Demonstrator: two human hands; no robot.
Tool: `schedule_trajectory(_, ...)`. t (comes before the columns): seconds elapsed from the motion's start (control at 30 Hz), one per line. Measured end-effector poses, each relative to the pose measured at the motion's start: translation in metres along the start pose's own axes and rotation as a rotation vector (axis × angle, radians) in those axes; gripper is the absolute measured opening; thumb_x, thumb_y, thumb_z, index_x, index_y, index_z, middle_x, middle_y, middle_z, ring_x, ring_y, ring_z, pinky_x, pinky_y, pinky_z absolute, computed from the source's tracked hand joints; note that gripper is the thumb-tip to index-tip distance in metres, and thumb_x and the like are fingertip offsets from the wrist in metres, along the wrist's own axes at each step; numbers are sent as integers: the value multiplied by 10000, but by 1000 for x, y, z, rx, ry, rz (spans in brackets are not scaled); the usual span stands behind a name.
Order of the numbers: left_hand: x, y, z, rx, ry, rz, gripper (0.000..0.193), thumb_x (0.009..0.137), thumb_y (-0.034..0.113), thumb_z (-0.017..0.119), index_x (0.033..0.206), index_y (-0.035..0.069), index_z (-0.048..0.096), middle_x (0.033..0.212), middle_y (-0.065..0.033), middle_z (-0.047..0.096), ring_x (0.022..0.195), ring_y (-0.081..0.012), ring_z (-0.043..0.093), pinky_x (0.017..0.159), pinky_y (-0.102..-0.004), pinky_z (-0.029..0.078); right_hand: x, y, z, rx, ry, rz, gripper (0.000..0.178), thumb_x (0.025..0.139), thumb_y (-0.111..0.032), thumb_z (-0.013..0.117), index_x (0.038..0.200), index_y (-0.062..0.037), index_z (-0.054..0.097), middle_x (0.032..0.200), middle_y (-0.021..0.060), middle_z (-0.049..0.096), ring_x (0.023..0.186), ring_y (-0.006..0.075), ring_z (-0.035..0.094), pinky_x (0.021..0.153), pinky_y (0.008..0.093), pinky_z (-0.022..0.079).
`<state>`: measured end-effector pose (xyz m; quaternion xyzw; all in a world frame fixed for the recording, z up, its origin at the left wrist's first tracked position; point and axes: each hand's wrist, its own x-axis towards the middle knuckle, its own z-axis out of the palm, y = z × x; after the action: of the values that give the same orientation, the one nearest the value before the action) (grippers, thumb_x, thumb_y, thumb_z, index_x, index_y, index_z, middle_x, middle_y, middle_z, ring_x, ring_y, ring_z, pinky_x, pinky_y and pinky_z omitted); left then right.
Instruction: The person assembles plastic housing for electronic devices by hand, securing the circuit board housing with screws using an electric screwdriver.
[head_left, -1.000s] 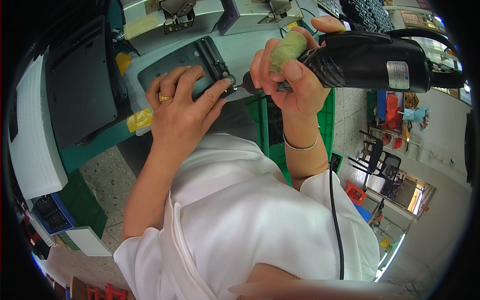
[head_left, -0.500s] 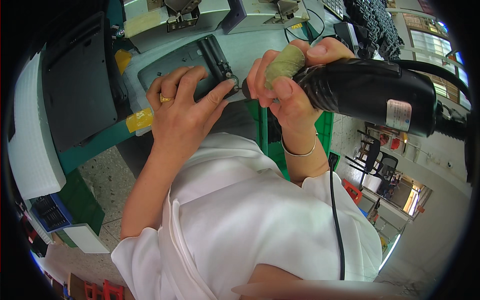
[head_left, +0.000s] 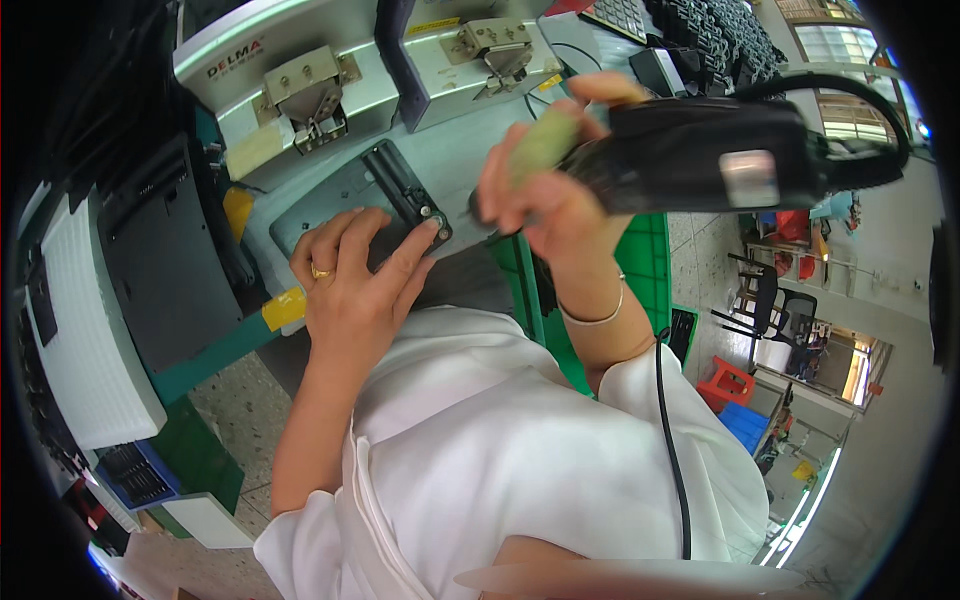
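A dark grey rectangular plastic part [head_left: 335, 190] with a black ridged bar along its right side lies on the bench. My left hand [head_left: 355, 280] rests on it, fingers spread, one fingertip beside small round metal pieces [head_left: 430, 217] at its near right corner. To the right, my right hand [head_left: 560, 215] is wrapped round the front of a black electric screwdriver [head_left: 690, 155], tilted nearly level in the air. One of its fingers carries a yellow-green wrap [head_left: 543, 145]. Motion smears this hand and the tool's tip, which points left, apart from the part.
Metal fixtures with latches [head_left: 305, 95] stand behind the part. A large black panel [head_left: 165, 260] and white foam [head_left: 80, 330] are at the left. A green crate [head_left: 645, 270] sits below my right arm. Black chain-like pieces [head_left: 715, 45] are piled at the far right.
My right hand and the screwdriver have drawn away from the part's corner, and the tool has shifted left in view. My left hand stays on the part. The whole view has shifted.
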<state>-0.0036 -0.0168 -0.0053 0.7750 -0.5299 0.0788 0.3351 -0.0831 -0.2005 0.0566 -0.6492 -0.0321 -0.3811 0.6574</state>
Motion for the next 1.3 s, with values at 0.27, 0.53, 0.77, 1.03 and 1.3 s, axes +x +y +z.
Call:
schedule_trajectory(0.27, 5, 5, 1, 2, 2, 2, 451, 684, 185, 820, 1112, 266, 704, 1103, -29, 560, 1057, -246, 526, 934, -411, 335, 66, -15, -29, -87, 185, -365, 443, 908, -82, 459, 1326, -114, 317, 725, 67, 526, 536, 172, 491, 532, 388, 463)
schedule_trajectory(0.53, 5, 4, 1, 19, -11, 9, 445, 690, 188, 819, 1114, 261, 704, 1103, -33, 561, 1062, -246, 525, 935, -415, 336, 100, 26, -40, 467, -76, -624, 533, 892, -4, 557, 1367, -46, 319, 718, 67, 542, 542, 150, 551, 557, 325, 529)
schedule_trajectory(0.77, 4, 4, 1, 18, -14, -1, 449, 691, 194, 820, 1119, 265, 703, 1100, -33, 563, 1066, -247, 523, 937, -417, 335, 74, -3, -16, 27, 297, -218, 518, 901, 4, 555, 1362, -41, 324, 731, 66, 545, 552, 140, 549, 556, 313, 524)
schedule_trajectory(1.03, 3, 4, -1, 6, -13, -6, 432, 686, 209, 812, 1098, 275, 699, 1119, -23, 553, 1065, -226, 517, 942, -418, 317, 106, 4, -24, 39, -52, -278, 469, 848, 51, 585, 1272, 5, 390, 714, 62, 549, 498, 136, 539, 502, 273, 490)
schedule_trajectory(1.3, -20, -2, -12, -21, 56, -74, 544, 674, 199, 833, 1182, 197, 637, 1162, -19, 551, 1093, -233, 498, 924, -409, 333, 98, 0, -21, 212, -57, -223, 428, 859, 10, 582, 1257, 11, 426, 663, 57, 531, 465, 145, 520, 467, 287, 478)
